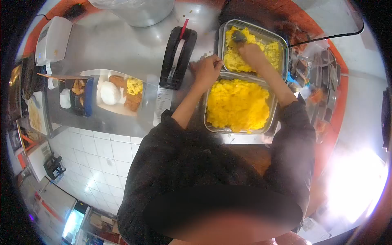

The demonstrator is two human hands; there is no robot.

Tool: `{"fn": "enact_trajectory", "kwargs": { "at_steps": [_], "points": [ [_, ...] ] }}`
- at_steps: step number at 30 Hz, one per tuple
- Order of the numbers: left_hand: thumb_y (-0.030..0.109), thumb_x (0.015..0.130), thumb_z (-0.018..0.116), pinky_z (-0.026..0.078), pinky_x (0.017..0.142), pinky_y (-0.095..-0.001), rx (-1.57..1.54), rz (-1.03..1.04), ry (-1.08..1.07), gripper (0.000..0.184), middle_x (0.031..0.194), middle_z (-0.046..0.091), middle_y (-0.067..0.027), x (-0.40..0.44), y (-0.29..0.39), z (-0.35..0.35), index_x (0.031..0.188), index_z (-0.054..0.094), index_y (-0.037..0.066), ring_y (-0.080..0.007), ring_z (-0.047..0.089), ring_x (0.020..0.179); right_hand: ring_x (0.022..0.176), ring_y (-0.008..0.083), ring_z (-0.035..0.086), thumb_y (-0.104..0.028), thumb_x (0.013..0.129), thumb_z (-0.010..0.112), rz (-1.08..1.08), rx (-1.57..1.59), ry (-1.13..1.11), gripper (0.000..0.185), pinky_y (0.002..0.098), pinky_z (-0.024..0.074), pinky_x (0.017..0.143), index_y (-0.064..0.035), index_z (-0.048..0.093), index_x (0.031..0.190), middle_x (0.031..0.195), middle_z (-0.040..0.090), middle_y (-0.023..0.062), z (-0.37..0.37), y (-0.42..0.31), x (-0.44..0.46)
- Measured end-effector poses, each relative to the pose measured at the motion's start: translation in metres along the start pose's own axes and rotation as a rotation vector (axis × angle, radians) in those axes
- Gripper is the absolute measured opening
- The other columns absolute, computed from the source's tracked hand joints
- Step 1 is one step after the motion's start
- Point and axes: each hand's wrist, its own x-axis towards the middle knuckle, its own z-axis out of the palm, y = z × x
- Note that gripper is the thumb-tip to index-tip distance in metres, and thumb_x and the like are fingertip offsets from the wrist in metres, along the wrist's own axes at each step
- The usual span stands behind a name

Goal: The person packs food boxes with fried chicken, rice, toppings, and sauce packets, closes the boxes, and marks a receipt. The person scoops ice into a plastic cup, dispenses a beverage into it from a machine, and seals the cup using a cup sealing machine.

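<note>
My right hand point(252, 55) reaches into the far metal tray point(282, 49), its fingers closed round a dark-headed serving spoon point(238, 37). The spoon's handle is hidden in the hand. Loose yellow food like scrambled egg point(267, 51) fills much of that tray, with bare metal showing at its upper right. My left hand point(207, 71) is at the left edge of the same tray, its fingers closed on the rim. Nearer to me stands a second metal tray point(205, 118), heaped with similar, brighter yellow food point(239, 105).
Left of the trays lies a long black holder point(166, 75) with a red stick in it, beside a printed slip point(162, 107). An open carton point(99, 94) holds a white mound, brown pieces and yellow food. A large metal pot point(143, 16) and a white machine point(55, 41) stand farther back.
</note>
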Motion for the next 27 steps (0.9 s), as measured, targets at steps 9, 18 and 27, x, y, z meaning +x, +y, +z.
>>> {"fn": "enact_trajectory", "kwargs": {
  "at_steps": [9, 18, 27],
  "points": [
    [0.036, 0.087, 0.059, 0.023, 0.092, -0.0615, -0.048, -0.12, 0.018, 0.024, 0.094, 0.068, -0.0085, -0.003, 0.001, 0.002, 0.098, 0.067, 0.016, -0.0274, 0.059, 0.099, 0.069, 0.0328, 0.066, -0.007, 0.076, 0.057, -0.023, 0.359, 0.008, 0.007, 0.0436, 0.0536, 0.062, -0.0027, 0.062, 0.075, 0.071, 0.064, 0.0168, -0.011, -0.038, -0.029],
    [0.036, 0.087, 0.06, 0.023, 0.091, -0.0666, -0.099, -0.074, 0.03, 0.025, 0.092, 0.067, -0.0096, 0.0, 0.001, 0.001, 0.096, 0.067, 0.014, -0.0305, 0.061, 0.092, 0.074, 0.0293, 0.065, -0.01, 0.09, 0.051, 0.389, 1.115, 0.045, 0.019, 0.0373, 0.0484, 0.068, 0.0044, 0.063, 0.091, 0.076, 0.065, 0.0196, -0.011, -0.025, -0.055],
    [0.034, 0.086, 0.062, 0.038, 0.085, -0.0473, -0.128, -0.022, 0.009, 0.029, 0.089, 0.067, -0.01, 0.0, -0.005, 0.001, 0.095, 0.067, 0.007, -0.0261, 0.062, 0.082, 0.068, 0.0323, 0.063, -0.015, 0.09, 0.055, 0.295, 0.781, 0.259, 0.019, 0.0359, 0.0479, 0.063, 0.0025, 0.063, 0.094, 0.079, 0.063, 0.022, -0.014, -0.038, -0.074]
  ]
}}
